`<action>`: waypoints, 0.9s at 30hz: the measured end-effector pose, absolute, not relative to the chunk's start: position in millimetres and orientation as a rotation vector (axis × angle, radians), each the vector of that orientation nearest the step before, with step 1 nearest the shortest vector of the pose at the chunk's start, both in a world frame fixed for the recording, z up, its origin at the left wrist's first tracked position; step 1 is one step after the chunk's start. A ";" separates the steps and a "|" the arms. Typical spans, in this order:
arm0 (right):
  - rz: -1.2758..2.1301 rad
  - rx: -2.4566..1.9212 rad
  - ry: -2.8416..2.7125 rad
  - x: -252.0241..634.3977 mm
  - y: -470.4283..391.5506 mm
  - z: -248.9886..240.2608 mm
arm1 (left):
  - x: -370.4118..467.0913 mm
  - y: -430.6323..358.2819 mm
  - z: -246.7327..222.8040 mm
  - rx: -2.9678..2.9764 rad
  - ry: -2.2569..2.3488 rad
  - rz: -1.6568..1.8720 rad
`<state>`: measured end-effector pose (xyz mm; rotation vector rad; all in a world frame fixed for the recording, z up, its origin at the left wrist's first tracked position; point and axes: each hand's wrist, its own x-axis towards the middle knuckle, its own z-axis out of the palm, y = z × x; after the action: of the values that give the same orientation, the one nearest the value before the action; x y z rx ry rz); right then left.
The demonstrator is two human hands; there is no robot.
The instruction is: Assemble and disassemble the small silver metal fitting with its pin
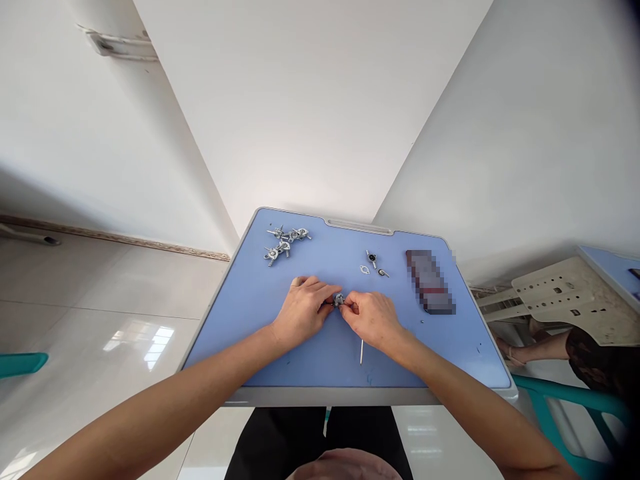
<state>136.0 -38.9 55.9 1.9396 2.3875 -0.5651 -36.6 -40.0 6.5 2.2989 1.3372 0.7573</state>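
A small silvery metal fitting [339,299] is pinched between my two hands over the middle of the desk. My left hand [306,308] grips its left side with thumb and fingers. From the other side, the fingertips of my right hand [373,317] close on it. Below my right hand a thin metal rod [361,353] points toward me; its upper end is hidden. Beyond my right hand lie a metal body with a black centre [371,259], a flat oval plate with a hole [365,269] and a small lever-like piece [383,273].
Several similar metal fittings [280,248] lie grouped at the back left of the blue desk [235,320]. A blurred-out dark rectangular object [431,281] rests at the right. White walls stand behind. At far right are a chair [565,293] and another person's legs [543,348].
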 end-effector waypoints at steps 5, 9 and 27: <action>-0.458 1.892 2.352 144.5 -35.1 67.4 | -38.6 -39.4 9.1 2.279 1.354 0.733; -0.399 1.838 2.299 150.3 -36.0 69.2 | -42.0 -38.0 9.3 2.258 1.391 0.735; -0.741 1.941 2.267 155.8 -35.1 75.6 | -41.9 -34.5 -1.4 2.260 1.337 0.849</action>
<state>155.8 -35.1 75.6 1.9415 2.2674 -0.7411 -41.9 -34.5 -1.4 2.2601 1.3370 0.8492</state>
